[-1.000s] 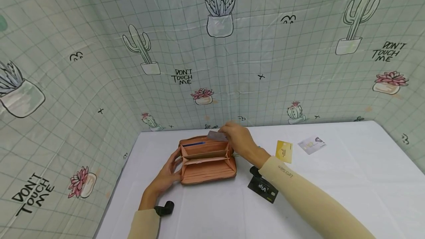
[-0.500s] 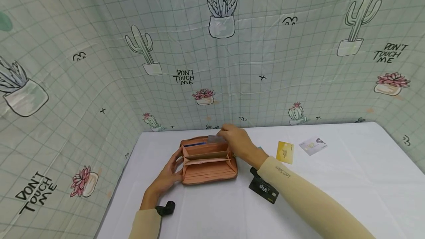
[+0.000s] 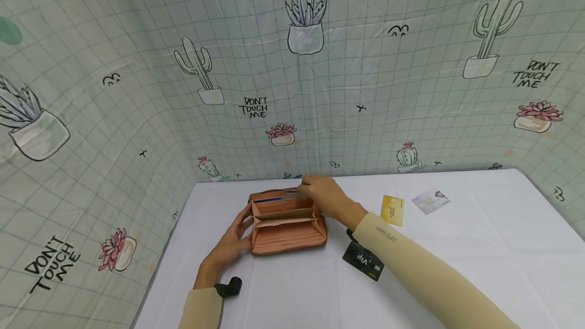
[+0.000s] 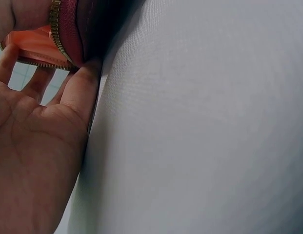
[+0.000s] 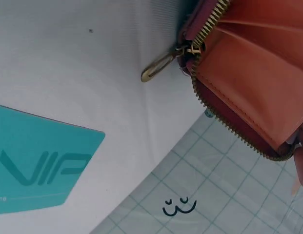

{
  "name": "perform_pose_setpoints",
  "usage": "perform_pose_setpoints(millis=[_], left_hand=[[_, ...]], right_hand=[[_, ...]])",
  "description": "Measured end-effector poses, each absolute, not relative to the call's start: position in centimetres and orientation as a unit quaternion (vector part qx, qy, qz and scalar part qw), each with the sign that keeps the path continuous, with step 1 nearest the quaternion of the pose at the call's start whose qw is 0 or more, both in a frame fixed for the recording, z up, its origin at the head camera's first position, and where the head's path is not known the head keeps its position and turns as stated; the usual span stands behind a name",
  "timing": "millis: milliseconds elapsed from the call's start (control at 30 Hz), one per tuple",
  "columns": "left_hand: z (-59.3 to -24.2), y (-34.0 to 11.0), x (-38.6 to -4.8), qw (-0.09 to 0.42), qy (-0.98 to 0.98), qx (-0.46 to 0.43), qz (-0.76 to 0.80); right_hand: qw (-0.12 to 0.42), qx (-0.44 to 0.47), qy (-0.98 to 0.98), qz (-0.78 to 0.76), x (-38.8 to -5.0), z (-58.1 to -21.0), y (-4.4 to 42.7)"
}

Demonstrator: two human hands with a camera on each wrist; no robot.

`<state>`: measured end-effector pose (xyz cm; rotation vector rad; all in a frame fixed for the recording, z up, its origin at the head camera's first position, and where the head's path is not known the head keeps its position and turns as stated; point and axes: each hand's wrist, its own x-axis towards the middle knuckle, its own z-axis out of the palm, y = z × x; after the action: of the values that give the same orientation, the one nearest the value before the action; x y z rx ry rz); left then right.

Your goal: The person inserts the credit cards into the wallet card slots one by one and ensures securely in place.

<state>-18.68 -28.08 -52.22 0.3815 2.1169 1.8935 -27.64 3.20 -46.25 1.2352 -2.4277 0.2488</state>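
An orange-brown zip wallet [image 3: 289,240] lies spread on the white table. Its left side is gripped by the left hand [image 3: 226,248]; in the left wrist view that hand [image 4: 41,136] has its thumb at the zipped edge [image 4: 56,29] and its other fingers spread behind. At the wallet's back right, the right hand [image 3: 326,198] pinches a grey card [image 3: 292,195], mostly down in the rear pocket. A blue-edged card [image 3: 269,199] sits in the same pocket, to the left. Only fingertips [image 5: 301,165] of the right hand show at the wallet's corner [image 5: 275,151] in the right wrist view.
Right of the wallet lie a black VIP card [image 3: 363,262], a yellow card [image 3: 392,210] and a silver card [image 3: 430,201]. A teal VIP card [image 5: 46,163] shows in the right wrist view. Patterned cloth [image 3: 338,90] rises behind the table.
The grey card has gone from standing above the wallet's back edge to lower inside the pocket, as the right hand moved slightly down and left. The left hand keeps its grip.
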Motion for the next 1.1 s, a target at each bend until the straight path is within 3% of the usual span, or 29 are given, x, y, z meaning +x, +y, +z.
perform_pose_setpoints(millis=[633,867,1100], left_hand=[[-51.9,-27.9,-18.6,0.141,0.738,0.122,0.649],[-52.3,-28.0,-18.6,0.14,0.739,0.126,0.647],[-52.0,-28.0,-18.6,0.131,0.741,0.129,0.646]], right_hand=[[0.131,0.412,-0.889,0.152,-26.0,-46.6,4.1],[0.051,0.376,-0.87,0.316,-24.3,-46.5,6.6],[0.046,0.3,-0.87,0.389,-22.6,-46.8,10.3]])
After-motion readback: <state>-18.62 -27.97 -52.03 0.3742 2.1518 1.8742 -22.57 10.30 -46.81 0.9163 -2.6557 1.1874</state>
